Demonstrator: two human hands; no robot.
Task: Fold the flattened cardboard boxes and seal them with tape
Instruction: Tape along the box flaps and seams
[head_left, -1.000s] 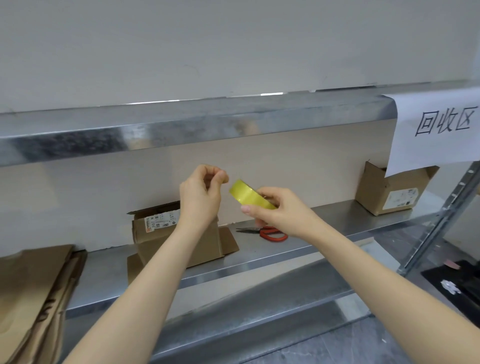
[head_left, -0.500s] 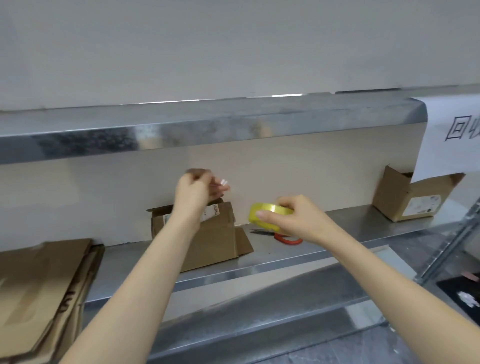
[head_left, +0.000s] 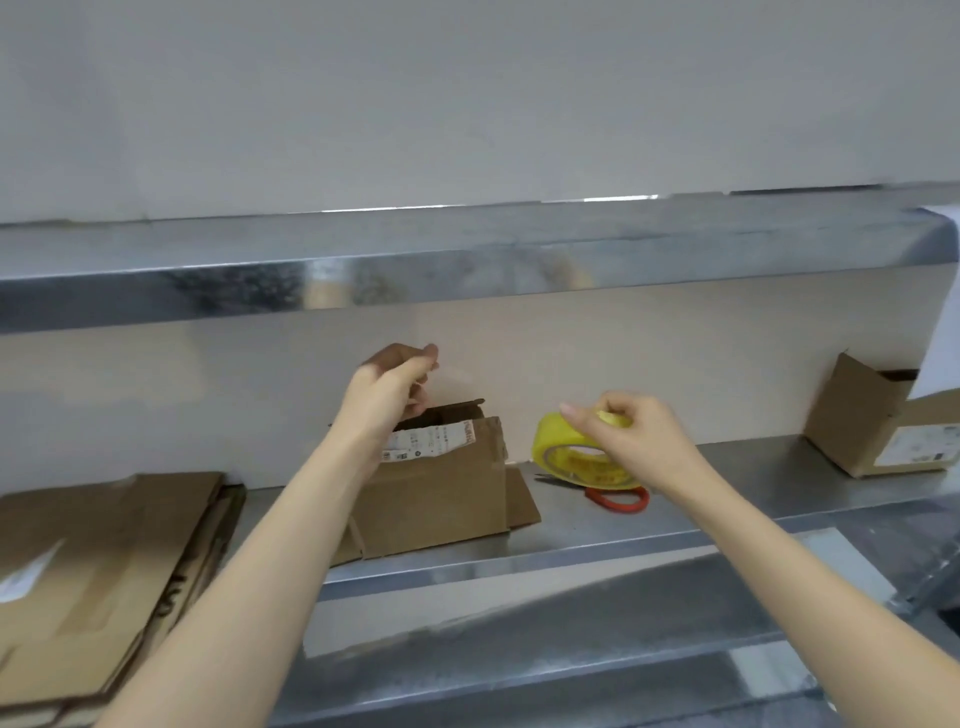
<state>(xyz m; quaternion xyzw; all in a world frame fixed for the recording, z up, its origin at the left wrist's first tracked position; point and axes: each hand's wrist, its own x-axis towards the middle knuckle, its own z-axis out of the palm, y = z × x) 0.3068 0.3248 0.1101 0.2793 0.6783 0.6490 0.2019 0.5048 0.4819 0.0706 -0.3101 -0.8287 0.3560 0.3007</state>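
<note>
Right hand (head_left: 641, 447) grips yellow tape roll (head_left: 563, 457) beside box (head_left: 441, 501).

Shiny metal shelf (head_left: 571, 525); matt brown cardboard box (head_left: 441, 499) (white paper label (head_left: 431, 441) on it); glossy yellow tape roll (head_left: 566, 457).

Head view: one wide-angle camera worn on the person's head, facing forward and slightly down into a metal shelf (head_left: 727, 501) backed by a pale wall (head_left: 467, 104), near; both forearms enter from the bottom edge, left hand (head_left: 387, 395) and right hand (head_left: 631, 441), with the tape roll (head_left: 563, 454), near centre
</note>
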